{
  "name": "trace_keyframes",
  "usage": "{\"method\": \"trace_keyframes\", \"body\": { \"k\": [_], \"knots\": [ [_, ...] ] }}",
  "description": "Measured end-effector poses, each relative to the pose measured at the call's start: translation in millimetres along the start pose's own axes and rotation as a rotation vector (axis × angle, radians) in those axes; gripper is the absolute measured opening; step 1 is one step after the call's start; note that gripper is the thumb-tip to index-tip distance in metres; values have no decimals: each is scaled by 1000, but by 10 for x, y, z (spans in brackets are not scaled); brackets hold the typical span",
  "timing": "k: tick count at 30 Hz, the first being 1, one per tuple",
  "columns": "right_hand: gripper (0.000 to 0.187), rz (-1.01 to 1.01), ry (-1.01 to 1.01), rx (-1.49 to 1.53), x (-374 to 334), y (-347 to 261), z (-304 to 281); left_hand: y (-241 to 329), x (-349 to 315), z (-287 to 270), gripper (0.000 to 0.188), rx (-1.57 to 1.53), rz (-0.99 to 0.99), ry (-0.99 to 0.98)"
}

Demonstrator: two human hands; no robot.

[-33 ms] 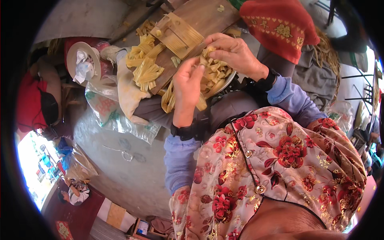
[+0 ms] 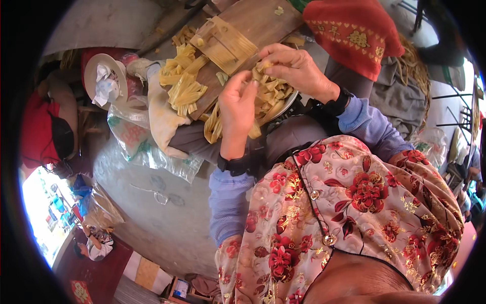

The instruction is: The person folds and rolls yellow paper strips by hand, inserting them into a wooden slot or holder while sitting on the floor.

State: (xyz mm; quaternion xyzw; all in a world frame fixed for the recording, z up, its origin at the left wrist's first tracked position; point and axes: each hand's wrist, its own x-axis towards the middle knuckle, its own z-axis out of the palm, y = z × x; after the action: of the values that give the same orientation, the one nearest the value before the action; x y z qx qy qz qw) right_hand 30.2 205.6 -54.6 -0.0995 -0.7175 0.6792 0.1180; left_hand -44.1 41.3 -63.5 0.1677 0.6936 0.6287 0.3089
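Both hands meet over a round metal bowl (image 2: 289,105) heaped with small folded pieces of yellow, straw-like strip (image 2: 273,93). My right hand (image 2: 298,71) pinches a small folded yellow strip (image 2: 261,66) between thumb and fingertips. Just left of it, my left hand (image 2: 238,104) is closed, thumb against forefinger, by the lower end of that piece; its exact hold is hidden. Beyond lies a brown wooden board (image 2: 268,20) carrying a flat panel of yellow strips (image 2: 225,45). Bundles of yellow strips (image 2: 186,93) lie along the board's left edge.
A red cloth (image 2: 354,30) with gold patterns lies at the far right, near a grey cloth (image 2: 400,96). Plastic bags (image 2: 136,131) and a pale hat (image 2: 91,76) holding crumpled paper are on the left. Another person (image 2: 98,245) appears at the lower left by a dark red table (image 2: 101,278).
My left hand has shifted very slightly right. The right hand keeps its pinch on the folded strip almost unmoved.
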Motion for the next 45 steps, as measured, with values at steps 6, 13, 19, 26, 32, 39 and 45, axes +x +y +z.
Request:
{"method": "trace_keyframes", "body": {
  "k": [6, 13, 19, 26, 32, 39, 45],
  "knots": [
    [25, 37, -29, -36, -7, -37, -150, 102, 71, 106, 19, 907, 577, 200],
    [23, 161, -189, -294, 64, -44, -215, 139, 10, -24, 14, 960, 646, 191],
    [27, -327, -331, -555, 227, -282, -115, 268, 5, 14, 9, 1064, 747, 150],
    [13, -148, -550, -522, 261, -406, -310, 309, -126, -141, 10, 630, 413, -97],
    [17, 409, -339, 152, 430, -323, -232, 284, 126, -301, 13, -9, -30, -149],
    [18, 239, -157, -118, 791, -52, -103, 223, 521, -507, 11, -150, -133, -34],
    [16, -37, -98, -307, 925, 86, -67, 124, 760, -537, 11, -71, -122, 61]
  ]
}}
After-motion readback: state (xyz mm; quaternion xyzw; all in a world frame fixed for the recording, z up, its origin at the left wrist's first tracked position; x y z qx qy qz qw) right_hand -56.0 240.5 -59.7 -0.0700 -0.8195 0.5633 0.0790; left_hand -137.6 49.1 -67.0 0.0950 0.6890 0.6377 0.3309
